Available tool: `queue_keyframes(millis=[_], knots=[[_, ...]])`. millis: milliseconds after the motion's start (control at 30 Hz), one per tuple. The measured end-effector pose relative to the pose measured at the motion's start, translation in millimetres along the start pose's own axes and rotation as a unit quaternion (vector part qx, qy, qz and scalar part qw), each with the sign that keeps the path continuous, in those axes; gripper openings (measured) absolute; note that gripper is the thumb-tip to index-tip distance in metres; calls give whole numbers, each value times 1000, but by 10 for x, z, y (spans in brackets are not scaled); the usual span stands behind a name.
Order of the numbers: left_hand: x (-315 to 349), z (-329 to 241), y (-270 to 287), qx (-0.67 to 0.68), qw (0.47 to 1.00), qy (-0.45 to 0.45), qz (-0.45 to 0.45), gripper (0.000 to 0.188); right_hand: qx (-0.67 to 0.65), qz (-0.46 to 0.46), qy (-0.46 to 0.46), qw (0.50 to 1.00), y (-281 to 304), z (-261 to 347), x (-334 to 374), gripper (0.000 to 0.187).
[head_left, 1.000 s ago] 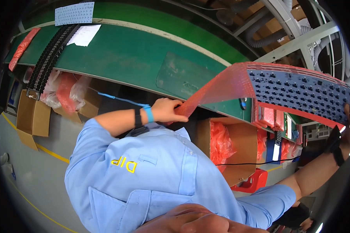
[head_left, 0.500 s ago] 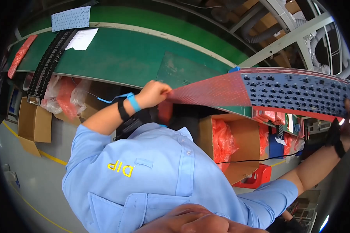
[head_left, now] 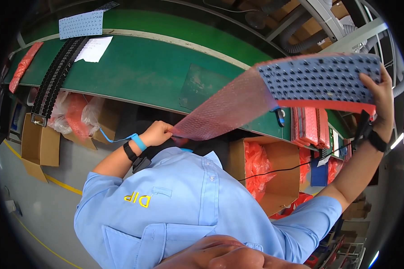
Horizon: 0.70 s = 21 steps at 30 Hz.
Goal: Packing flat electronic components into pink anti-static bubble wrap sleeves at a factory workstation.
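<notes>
A long bluish circuit board (head_left: 318,80) with rows of small black parts is held up at the right, over the bench. My right hand (head_left: 380,95) grips its right end, thumb on the face and fingers partly hidden. Pink bubble wrap (head_left: 226,105) covers the board's left end and shows along its lower edge. From there it narrows to my left hand (head_left: 157,133), which pinches its loose end in front of my body. Around the left wrist are a blue band (head_left: 138,141) with a blue cord and a black band.
The green bench (head_left: 143,71) carries a black slatted strip (head_left: 60,67), a white paper (head_left: 94,49) and a pink-wrapped bundle (head_left: 24,67). More pink-wrapped packs (head_left: 307,125) stand at the right. Below is a cardboard box (head_left: 280,195) holding red plastic; a black cable crosses it.
The board and my right hand have moved left and upward. My left hand has come down and left, toward my body, still pinching the wrap. The packs behind show more fully.
</notes>
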<state>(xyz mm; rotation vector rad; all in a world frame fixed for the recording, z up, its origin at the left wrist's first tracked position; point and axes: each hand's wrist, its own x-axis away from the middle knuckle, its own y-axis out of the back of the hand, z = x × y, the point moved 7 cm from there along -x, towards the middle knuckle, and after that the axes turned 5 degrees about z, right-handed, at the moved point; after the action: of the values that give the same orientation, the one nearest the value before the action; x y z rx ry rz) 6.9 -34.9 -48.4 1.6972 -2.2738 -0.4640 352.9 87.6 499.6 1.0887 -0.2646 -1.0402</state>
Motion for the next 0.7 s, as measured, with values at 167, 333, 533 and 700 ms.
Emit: queue_keyframes(millis=[167,333,533,700], knots=[[-230,-237,-338,189,979,-16,78,33,153,-80,134,976,-1066,22,-295,40],[-565,-178,-403,414,903,34,107,38,332,-129,245,902,-2883,-2,-424,16],[-514,-71,-397,447,881,81,129,41,372,-39,213,903,-4242,-491,43,23],[-453,-22,-308,382,914,57,126,41,253,19,189,949,-4613,-544,181,46]])
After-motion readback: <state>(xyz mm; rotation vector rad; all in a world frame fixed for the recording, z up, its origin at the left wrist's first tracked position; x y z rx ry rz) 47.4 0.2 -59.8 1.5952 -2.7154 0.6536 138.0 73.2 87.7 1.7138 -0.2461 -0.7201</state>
